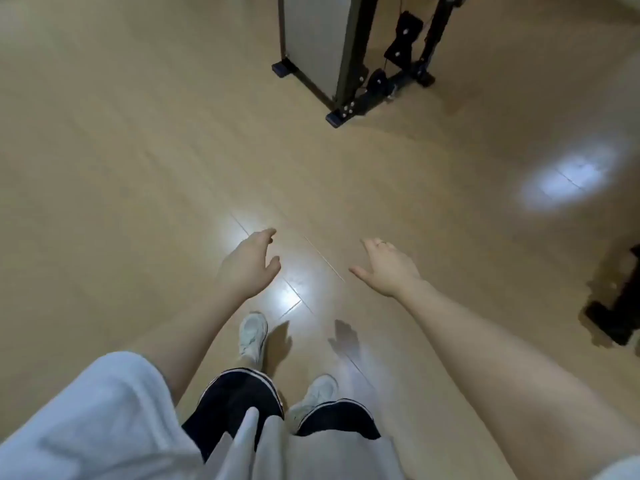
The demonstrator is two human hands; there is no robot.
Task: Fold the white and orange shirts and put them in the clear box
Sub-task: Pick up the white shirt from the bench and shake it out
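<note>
Honestly can't judge progress from here; no shirts or clear box in sight, just floor; left hand and right hand hang out front, fingers relaxed, holding nothing; stand far ahead; folding presumably all left.

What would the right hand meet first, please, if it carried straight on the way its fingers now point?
The right hand is empty, with its fingers pointing forward and down over the wooden floor. Nothing lies in that line, so it would probably meet bare floor first, well short of the black frame foot; depth is uncertain.
</note>
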